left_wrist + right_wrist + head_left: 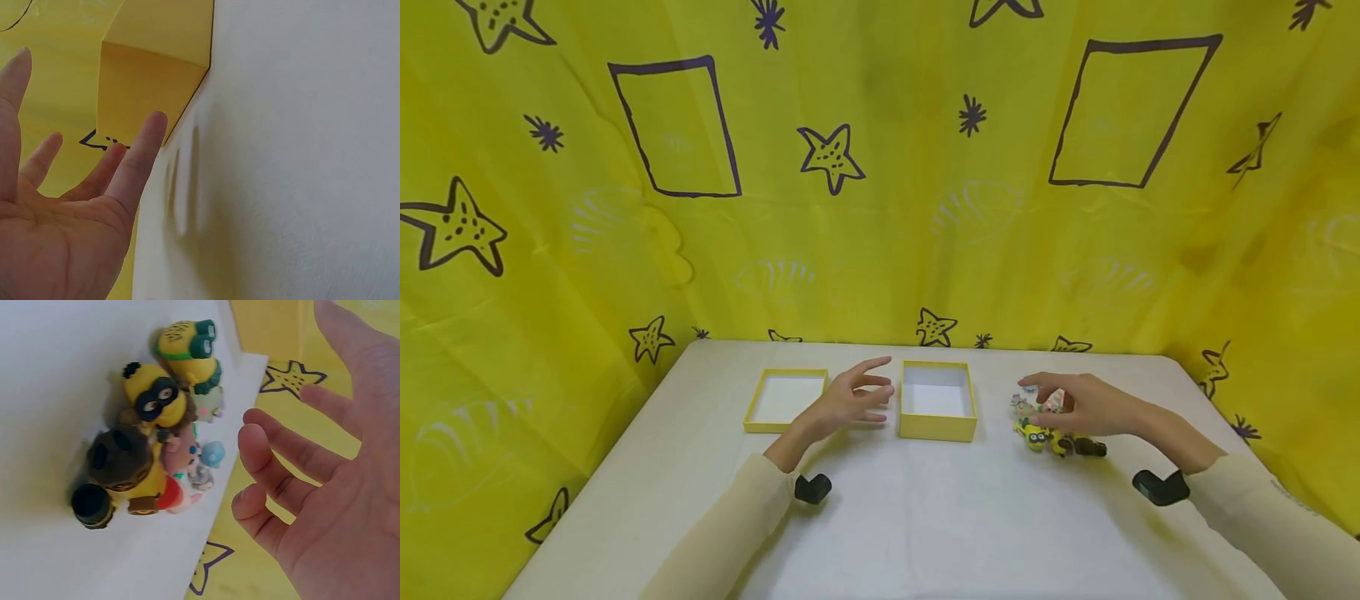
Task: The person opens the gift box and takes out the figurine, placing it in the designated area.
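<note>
My left hand (848, 405) hovers over the table with fingers spread, just left of an open yellow box (937, 429) with a white inside. In the left wrist view its palm is bare, and the fingertips overlap the side of the box. My right hand (1097, 403) hangs above a pile of small toy figures, fingers loosely bent and holding nothing. The right wrist view shows a yellow minion figurine (156, 400) with a dark mask, another with green boots (187, 353), and a brown-capped one (122, 459). Small pastel figures (181, 453) lie behind them.
A shallow yellow-edged lid (767, 428) lies inside up, left of the box and partly behind my left hand. The white-covered table (910, 525) backs onto a yellow curtain (887, 242) with dark star drawings, which also rises along both sides.
</note>
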Motion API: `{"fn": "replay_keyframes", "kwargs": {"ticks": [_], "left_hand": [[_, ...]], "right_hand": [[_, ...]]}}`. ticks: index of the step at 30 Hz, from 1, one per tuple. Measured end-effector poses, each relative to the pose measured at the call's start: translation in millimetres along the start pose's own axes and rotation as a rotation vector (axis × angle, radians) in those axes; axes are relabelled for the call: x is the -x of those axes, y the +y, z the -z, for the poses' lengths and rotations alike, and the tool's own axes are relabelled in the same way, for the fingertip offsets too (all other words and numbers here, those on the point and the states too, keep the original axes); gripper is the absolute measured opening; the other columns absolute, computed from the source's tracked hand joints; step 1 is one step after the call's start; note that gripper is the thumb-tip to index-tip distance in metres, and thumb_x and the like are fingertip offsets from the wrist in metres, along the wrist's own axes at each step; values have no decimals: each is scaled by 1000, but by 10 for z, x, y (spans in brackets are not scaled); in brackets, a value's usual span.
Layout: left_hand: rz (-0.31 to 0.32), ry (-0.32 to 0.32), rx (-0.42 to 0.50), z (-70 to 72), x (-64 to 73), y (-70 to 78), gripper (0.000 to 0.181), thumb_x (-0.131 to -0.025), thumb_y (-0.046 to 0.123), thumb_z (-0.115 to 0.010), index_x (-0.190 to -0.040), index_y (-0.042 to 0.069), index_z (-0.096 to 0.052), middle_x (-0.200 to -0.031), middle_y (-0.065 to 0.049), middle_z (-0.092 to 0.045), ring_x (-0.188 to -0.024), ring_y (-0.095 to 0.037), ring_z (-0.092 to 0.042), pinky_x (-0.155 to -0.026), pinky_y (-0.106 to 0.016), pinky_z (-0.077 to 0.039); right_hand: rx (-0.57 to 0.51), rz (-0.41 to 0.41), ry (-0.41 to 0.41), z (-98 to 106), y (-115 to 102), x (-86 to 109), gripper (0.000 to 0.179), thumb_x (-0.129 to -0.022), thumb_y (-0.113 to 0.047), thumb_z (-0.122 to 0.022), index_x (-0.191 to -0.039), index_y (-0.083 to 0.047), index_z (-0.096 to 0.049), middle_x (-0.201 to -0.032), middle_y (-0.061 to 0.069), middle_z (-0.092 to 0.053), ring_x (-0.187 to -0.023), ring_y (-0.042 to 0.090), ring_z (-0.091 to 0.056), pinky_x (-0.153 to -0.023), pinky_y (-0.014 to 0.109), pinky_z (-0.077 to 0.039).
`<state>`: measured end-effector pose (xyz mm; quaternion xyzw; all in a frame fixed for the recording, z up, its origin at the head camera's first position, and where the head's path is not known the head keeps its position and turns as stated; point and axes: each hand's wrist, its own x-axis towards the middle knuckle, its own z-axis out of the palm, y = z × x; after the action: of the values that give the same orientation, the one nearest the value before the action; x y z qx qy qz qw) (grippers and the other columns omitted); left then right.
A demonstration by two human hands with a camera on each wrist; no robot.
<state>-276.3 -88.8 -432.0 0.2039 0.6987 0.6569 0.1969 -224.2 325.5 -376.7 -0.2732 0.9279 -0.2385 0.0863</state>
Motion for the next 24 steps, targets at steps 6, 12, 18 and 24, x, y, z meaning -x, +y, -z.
{"fn": "replay_keyframes", "kwargs": {"ticks": [6, 12, 18, 24], "left_hand": [[-12, -9, -11, 41, 29, 49, 67, -100, 22, -70, -159, 24, -39, -151, -30, -43, -131, -45, -54, -92, -47, -60], [-3, 23, -47, 82, 63, 58, 68, -99, 22, -72, -159, 24, -40, -153, -28, -43, -132, -44, -53, -91, -46, -60], [-14, 74, -153, 118, 97, 75, 76, -97, 29, -75, -160, 34, -33, -153, -24, -44, -128, -36, -57, -97, -46, -58], [-51, 101, -314, 163, 145, 87, 83, -96, 32, -75, -162, 39, -24, -154, -23, -45, -134, -38, -53, -107, -56, -49]], "right_hand": [[7, 3, 59, 59, -48, 28, 60, -96, -38, -74, -146, -13, -53, -120, 14, -69, -79, 14, -56, -56, 26, -51], [9, 15, 103, 53, -89, 39, 61, -96, -37, -73, -148, -13, -52, -119, 13, -70, -79, 13, -57, -58, 26, -50], [10, 13, 170, -22, -63, 47, 64, -96, -36, -74, -150, -13, -49, -123, 16, -69, -85, 13, -64, -60, 25, -54], [-3, 13, 221, -112, -7, 72, 67, -98, -36, -72, -155, -15, -43, -139, 24, -59, -109, 35, -68, -84, 50, -60]]}}
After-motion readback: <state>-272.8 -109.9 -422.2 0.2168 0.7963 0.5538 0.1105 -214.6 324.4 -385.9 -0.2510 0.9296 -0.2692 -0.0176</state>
